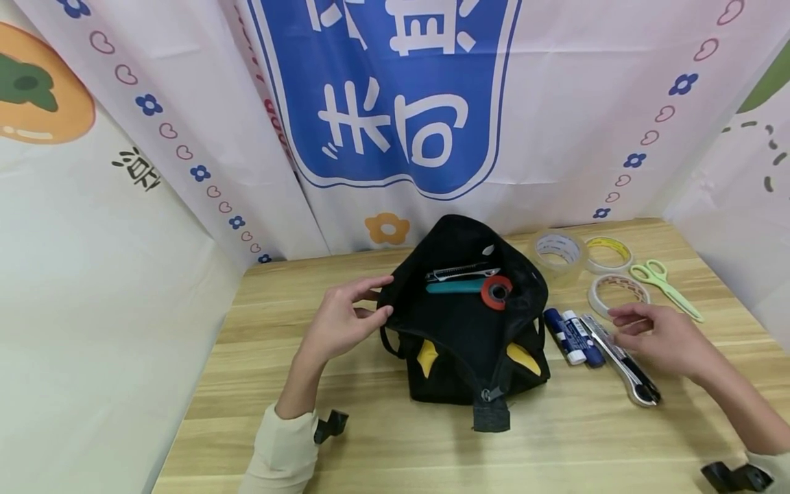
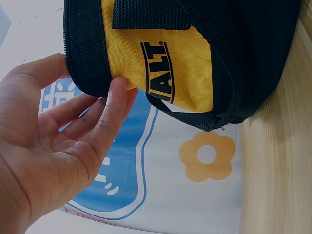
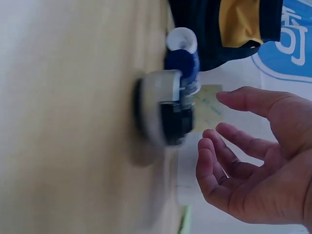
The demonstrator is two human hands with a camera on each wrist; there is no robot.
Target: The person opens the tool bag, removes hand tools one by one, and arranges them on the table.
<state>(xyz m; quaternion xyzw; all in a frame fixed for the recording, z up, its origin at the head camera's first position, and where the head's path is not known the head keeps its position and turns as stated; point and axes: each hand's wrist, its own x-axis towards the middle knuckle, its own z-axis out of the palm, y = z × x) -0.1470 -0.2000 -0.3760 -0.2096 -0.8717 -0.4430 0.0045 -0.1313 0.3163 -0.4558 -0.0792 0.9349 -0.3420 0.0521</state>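
Observation:
A black and yellow zippered tool bag (image 1: pixel 457 370) stands with its mouth spread wide. At the bag's left rim, my left hand (image 1: pixel 342 319) holds the edge between thumb and fingers; in the left wrist view a finger lies against the yellow fabric (image 2: pixel 187 73). Inside the bag are a silver and black utility knife (image 1: pixel 463 272), a flat teal item (image 1: pixel 453 287) and a red ring-shaped item (image 1: pixel 496 293). My right hand (image 1: pixel 663 339), holding nothing, hovers with loosely bent fingers beside a silver and black cutter-like tool (image 1: pixel 623 363). Two blue and white glue sticks (image 1: pixel 574 337) lie left of it.
Behind the right hand lie a wide clear tape roll (image 1: pixel 558 251), a yellow-cored tape roll (image 1: pixel 609 254), another tape roll (image 1: pixel 619 295) and light green scissors (image 1: pixel 666 288). A printed cloth (image 1: pixel 555 137) hangs along the back edge of the wooden table (image 1: pixel 259 384).

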